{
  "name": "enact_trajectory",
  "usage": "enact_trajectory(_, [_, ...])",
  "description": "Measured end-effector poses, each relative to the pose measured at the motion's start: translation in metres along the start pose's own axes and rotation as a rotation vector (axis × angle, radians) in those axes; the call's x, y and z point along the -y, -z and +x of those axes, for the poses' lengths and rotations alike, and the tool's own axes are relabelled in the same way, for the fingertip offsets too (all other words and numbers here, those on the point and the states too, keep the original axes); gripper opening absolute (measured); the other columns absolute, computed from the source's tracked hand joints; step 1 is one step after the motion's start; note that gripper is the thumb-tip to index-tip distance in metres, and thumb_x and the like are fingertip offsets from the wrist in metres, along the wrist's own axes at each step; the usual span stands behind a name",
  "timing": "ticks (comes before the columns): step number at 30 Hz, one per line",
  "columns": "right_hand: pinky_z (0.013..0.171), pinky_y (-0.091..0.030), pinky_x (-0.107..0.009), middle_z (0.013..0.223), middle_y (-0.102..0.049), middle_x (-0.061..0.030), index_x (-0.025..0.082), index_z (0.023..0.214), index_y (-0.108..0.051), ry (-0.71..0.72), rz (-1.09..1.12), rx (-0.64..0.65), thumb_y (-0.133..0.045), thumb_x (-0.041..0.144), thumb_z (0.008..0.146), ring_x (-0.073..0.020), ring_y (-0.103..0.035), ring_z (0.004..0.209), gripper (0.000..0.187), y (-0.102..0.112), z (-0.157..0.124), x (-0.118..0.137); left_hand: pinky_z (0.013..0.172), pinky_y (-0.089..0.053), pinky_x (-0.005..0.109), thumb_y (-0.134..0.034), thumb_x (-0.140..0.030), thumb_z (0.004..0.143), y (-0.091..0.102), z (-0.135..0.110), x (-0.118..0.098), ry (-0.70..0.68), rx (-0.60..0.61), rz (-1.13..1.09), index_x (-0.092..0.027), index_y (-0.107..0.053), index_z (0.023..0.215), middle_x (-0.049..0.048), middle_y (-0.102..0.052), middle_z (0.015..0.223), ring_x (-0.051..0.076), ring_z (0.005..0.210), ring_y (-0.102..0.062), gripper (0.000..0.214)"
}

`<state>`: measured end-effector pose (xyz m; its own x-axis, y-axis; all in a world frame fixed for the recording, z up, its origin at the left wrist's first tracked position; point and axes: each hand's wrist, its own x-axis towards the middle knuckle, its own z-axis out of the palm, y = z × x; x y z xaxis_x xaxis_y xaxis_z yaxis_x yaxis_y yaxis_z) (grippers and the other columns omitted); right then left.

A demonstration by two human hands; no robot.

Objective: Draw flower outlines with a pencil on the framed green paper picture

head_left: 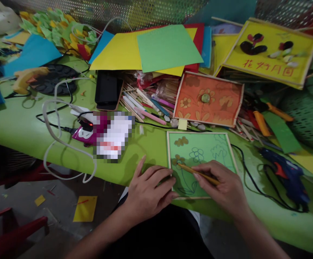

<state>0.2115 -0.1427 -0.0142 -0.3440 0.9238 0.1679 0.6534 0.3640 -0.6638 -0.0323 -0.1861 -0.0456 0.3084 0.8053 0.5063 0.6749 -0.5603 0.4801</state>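
Card [196, 154] at the near edge of the desk [152, 145], pen [188, 168] in hand

The card, bordered with pale strips, lies at the desk's near edge, right of the middle. It bears outlined flowers and leaves; one flower and a patch near its far left corner are brown. The right hand [222, 183] grasps the pen between thumb and fingers, tip at the brown flower. The left hand [152, 187] grips nothing: fingers loosely spread, tips at the card's left border. Just beyond the card I note an orange picture [222, 113]. Toward the desk's right edge lie a blue glue gun [291, 178] and, farther back, a green basket [307, 108]. A yellow picture [269, 59] occupies the far right corner; coloured sheets [169, 48] line the far edge. Left of the card sits a purple socket [102, 124].
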Motion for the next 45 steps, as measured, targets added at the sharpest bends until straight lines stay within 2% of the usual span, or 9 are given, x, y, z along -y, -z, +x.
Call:
enact_trajectory(8, [0.067, -0.052, -0.029, 0.082, -0.072, -0.0004, 0.024, 0.1, -0.071, 0.032, 0.028, 0.052, -0.066, 0.022, 0.097, -0.0181, -0.069, 0.074, 0.007, 0.0009, -0.0033, -0.0009, 0.134, -0.012, 0.051, -0.052, -0.041, 0.106, -0.0005, -0.0004, 0.0002, -0.001, -0.004, 0.0, -0.025, -0.076, 0.108, -0.0006, -0.078, 0.116, 0.017, 0.107, -0.071, 0.029])
enact_trajectory(19, [0.067, -0.054, -0.029, 0.082, -0.072, -0.0014, 0.023, 0.098, -0.072, 0.01, 0.014, 0.03, -0.066, 0.022, 0.096, -0.0185, -0.07, 0.074, 0.007, 0.0017, 0.0009, 0.0017, 0.134, -0.01, 0.052, -0.051, -0.042, 0.107, -0.0001, 0.0, 0.0004, 0.0, -0.002, 0.0, -0.025, -0.076, 0.108, -0.0006, -0.079, 0.116, 0.017, 0.107, -0.071, 0.03])
enact_trajectory(25, [0.068, -0.057, -0.03, 0.085, -0.074, -0.0026, 0.024, 0.097, -0.072, -0.06, 0.049, -0.043, -0.068, 0.025, 0.096, -0.0197, -0.073, 0.075, 0.005, 0.0031, -0.0028, -0.0013, 0.134, -0.009, 0.053, -0.054, -0.04, 0.105, 0.0001, -0.0005, 0.0, 0.01, 0.008, 0.016, -0.027, -0.077, 0.112, -0.0013, -0.079, 0.115, 0.017, 0.105, -0.071, 0.027])
enact_trajectory(36, [0.069, -0.057, -0.031, 0.085, -0.074, -0.0027, 0.024, 0.097, -0.072, -0.062, 0.061, 0.009, -0.066, 0.025, 0.097, -0.0199, -0.073, 0.075, 0.006, 0.0016, -0.0015, -0.0017, 0.135, -0.01, 0.049, -0.056, -0.041, 0.104, -0.0007, -0.0004, 0.0004, 0.009, 0.012, 0.025, -0.027, -0.077, 0.113, -0.0019, -0.078, 0.117, 0.017, 0.107, -0.07, 0.026])
enact_trajectory(45, [0.068, -0.056, -0.03, 0.085, -0.074, -0.0027, 0.023, 0.098, -0.072, -0.047, 0.005, -0.015, -0.065, 0.026, 0.097, -0.0199, -0.072, 0.076, 0.008, 0.0012, -0.0027, -0.0039, 0.134, -0.013, 0.047, -0.052, -0.042, 0.106, -0.0002, -0.0003, 0.0007, 0.006, 0.008, 0.022, -0.027, -0.077, 0.114, -0.0008, -0.078, 0.117, 0.017, 0.106, -0.07, 0.03])
